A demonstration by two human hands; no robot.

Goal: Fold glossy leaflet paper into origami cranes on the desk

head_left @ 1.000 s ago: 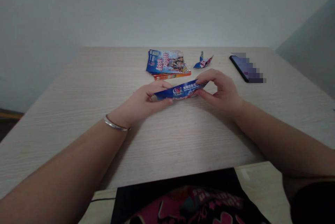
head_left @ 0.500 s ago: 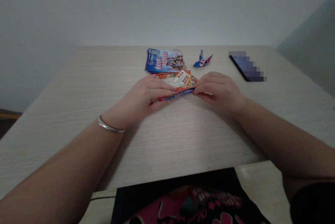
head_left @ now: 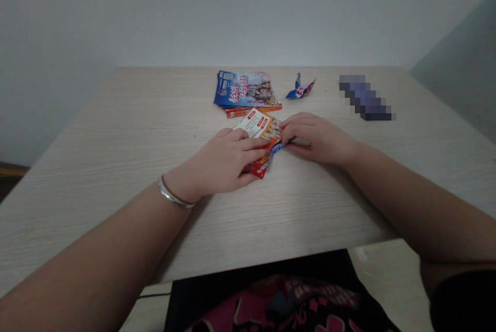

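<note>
A colourful flyer (head_left: 253,122), partly folded, lies on the table between my two hands. Its white and orange printed face is turned up, and a red corner sticks out near my left thumb. My left hand (head_left: 228,159), with a silver bangle at the wrist, lies over the flyer's left part, holding it between fingers and thumb. At the right end, my right hand (head_left: 312,138) pinches a blue-edged corner; its fingertips partly hide the fold. Behind the flyer is a stack of similar flyers (head_left: 248,89), blue side up. A folded paper crane (head_left: 300,89) stands right of the stack.
A phone (head_left: 366,98), blurred by pixels, lies at the back right of the pale wooden table (head_left: 127,115). The wall (head_left: 248,11) rises behind the table's far edge. My patterned clothing (head_left: 290,303) is at the near edge.
The flyer has turned and come nearer, showing more of its white face and a red corner. My left hand has moved right and nearer over it; my right hand has shifted slightly left.
</note>
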